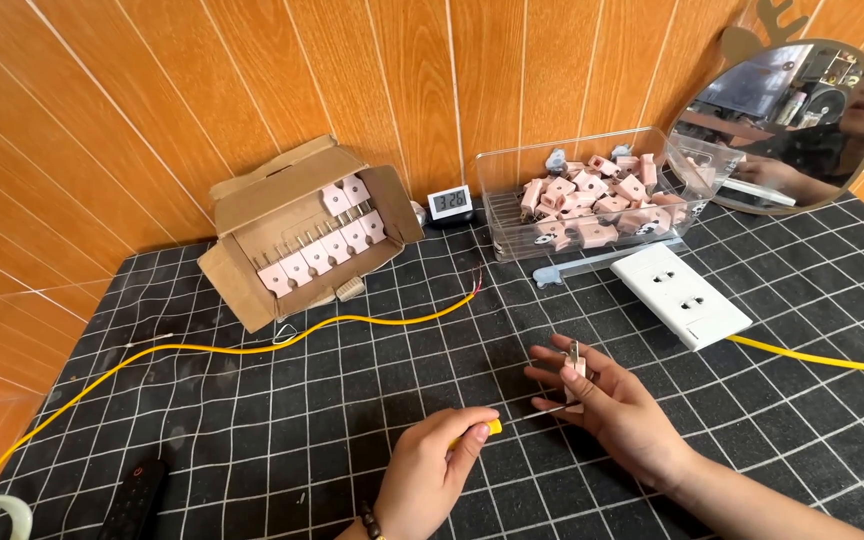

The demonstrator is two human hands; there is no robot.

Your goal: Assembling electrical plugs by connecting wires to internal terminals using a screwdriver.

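I see right hand (607, 400) pinching small pink plastic two-prong plug (575, 372), prongs up, steadied for tool; left hand (432, 470) closed round yellow-handled screwdriver (487, 428), tip toward plug at 3 o'clock; clear plastic bin of pink plugs (697, 170) at 1 o'clock, within reach

We see a black mat with white squares (252, 420). On it lie a long yellow wire (252, 348), an open cardboard box (252, 200), a small clock (449, 202) and a clear tub (512, 215). A white socket block (682, 292) and a black remote (132, 492) lie there too.
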